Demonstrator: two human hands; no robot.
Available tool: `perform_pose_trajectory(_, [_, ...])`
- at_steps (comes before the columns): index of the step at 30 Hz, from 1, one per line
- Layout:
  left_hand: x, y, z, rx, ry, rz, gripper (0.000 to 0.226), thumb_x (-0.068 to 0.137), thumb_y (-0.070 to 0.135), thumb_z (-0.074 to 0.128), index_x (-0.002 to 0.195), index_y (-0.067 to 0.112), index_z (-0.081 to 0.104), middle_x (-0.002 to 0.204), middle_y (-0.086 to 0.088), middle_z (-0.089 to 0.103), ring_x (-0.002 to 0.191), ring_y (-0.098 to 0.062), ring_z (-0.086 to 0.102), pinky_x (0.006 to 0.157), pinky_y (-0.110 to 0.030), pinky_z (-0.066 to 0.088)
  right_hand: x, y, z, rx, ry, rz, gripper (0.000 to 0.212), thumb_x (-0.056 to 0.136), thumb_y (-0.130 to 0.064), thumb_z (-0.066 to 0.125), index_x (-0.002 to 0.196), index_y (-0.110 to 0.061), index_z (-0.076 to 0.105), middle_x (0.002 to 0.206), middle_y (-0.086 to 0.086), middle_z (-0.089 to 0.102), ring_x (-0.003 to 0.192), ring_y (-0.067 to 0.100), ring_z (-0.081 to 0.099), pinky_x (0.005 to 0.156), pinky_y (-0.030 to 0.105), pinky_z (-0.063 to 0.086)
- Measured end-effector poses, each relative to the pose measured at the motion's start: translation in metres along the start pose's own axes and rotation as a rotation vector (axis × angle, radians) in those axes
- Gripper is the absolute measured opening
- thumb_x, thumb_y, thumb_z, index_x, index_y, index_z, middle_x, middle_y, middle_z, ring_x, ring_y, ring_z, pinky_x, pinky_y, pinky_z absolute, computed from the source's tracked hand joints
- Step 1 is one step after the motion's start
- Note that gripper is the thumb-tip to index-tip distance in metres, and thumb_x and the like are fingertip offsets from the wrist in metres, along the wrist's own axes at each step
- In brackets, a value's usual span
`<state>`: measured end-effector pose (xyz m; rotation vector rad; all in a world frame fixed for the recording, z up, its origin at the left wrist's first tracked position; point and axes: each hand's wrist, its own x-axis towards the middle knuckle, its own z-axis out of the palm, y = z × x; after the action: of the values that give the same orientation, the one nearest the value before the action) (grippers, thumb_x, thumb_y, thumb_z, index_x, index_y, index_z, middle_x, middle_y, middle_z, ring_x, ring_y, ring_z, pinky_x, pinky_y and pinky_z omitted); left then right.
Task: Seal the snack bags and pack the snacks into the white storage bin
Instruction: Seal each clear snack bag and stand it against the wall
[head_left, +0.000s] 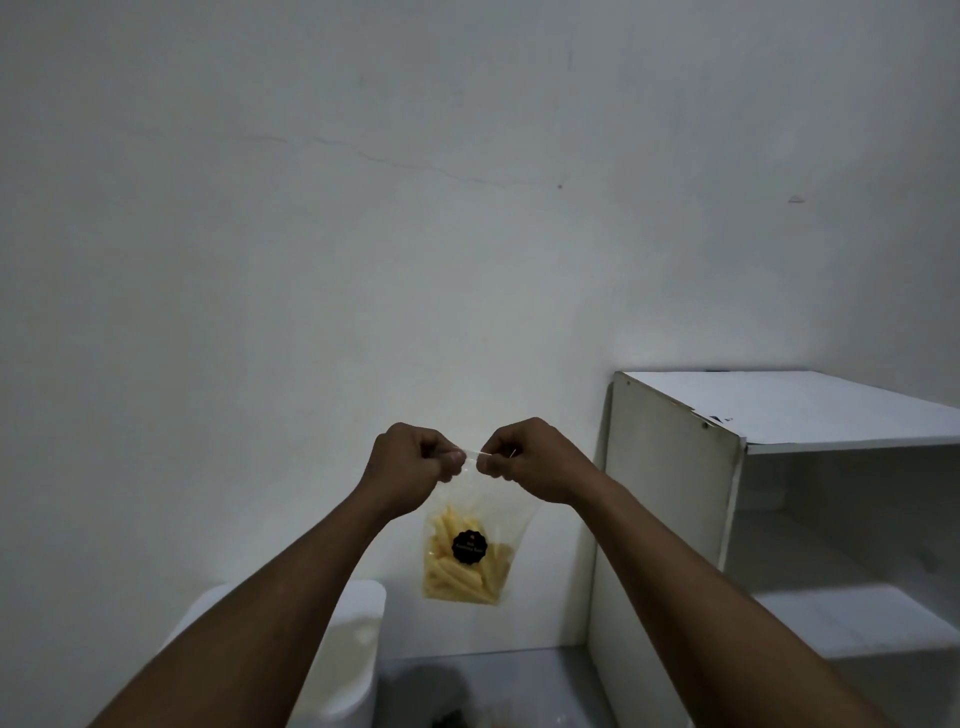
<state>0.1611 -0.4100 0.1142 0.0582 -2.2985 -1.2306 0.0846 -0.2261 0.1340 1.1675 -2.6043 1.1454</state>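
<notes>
A clear snack bag (470, 561) with yellow stick snacks and a round black label hangs in the air in front of the wall. My left hand (413, 467) and my right hand (527, 460) pinch its top edge side by side, thumbs almost touching. Below my left forearm stands the white storage bin (358, 649); my arm hides most of it and its inside cannot be seen.
A white shelf unit (779, 499) with open compartments stands at the right against the wall. A grey floor strip (493, 680) lies between bin and shelf, with dark items at the bottom edge.
</notes>
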Motion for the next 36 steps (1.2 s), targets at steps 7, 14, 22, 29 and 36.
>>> perform_pose_trajectory(7, [-0.001, 0.003, -0.004, -0.189, -0.086, -0.046, 0.009, 0.088, 0.012, 0.072, 0.085, 0.006, 0.078, 0.079, -0.009, 0.076, 0.069, -0.015, 0.067, 0.077, -0.037, 0.058, 0.003, -0.005, -0.006, -0.035, 0.030, 0.014, 0.013, 0.088, -0.023, 0.070, 0.076, -0.020, 0.072, 0.063, -0.011, 0.063, 0.048, -0.003, 0.050, 0.053, 0.017, 0.037])
perform_pose_trajectory(14, [0.003, 0.001, -0.004, -0.104, 0.031, 0.005, 0.013, 0.090, 0.018, 0.069, 0.080, 0.013, 0.075, 0.078, -0.003, 0.076, 0.079, -0.023, 0.073, 0.074, -0.033, 0.060, 0.002, -0.006, -0.006, 0.012, 0.047, 0.002, 0.014, 0.086, -0.024, 0.070, 0.072, -0.027, 0.073, 0.062, -0.015, 0.067, 0.056, -0.002, 0.054, 0.057, 0.021, 0.042])
perform_pose_trajectory(22, [0.002, 0.003, 0.001, -0.094, 0.005, 0.016, 0.009, 0.088, 0.013, 0.071, 0.080, 0.011, 0.075, 0.074, 0.000, 0.077, 0.067, -0.011, 0.065, 0.073, -0.037, 0.056, -0.005, 0.002, -0.004, 0.175, 0.060, 0.029, 0.008, 0.087, -0.023, 0.073, 0.083, -0.017, 0.076, 0.072, -0.004, 0.075, 0.063, 0.004, 0.061, 0.058, 0.023, 0.045])
perform_pose_trajectory(29, [0.004, 0.000, -0.006, -0.239, -0.053, -0.082, 0.009, 0.090, 0.012, 0.069, 0.088, 0.005, 0.074, 0.082, -0.006, 0.078, 0.081, -0.024, 0.071, 0.085, -0.042, 0.058, -0.018, 0.018, -0.006, 0.398, 0.129, 0.110, 0.009, 0.091, -0.009, 0.066, 0.084, -0.004, 0.069, 0.084, 0.011, 0.077, 0.069, 0.010, 0.068, 0.063, 0.025, 0.051])
perform_pose_trajectory(36, [0.003, 0.008, -0.006, -0.129, -0.170, -0.039, 0.010, 0.086, 0.022, 0.073, 0.083, 0.014, 0.079, 0.083, -0.001, 0.078, 0.065, -0.005, 0.059, 0.064, -0.019, 0.048, -0.022, 0.014, -0.004, 0.403, 0.160, 0.098, 0.010, 0.092, -0.008, 0.065, 0.090, 0.000, 0.070, 0.078, 0.007, 0.075, 0.068, 0.009, 0.065, 0.061, 0.023, 0.050])
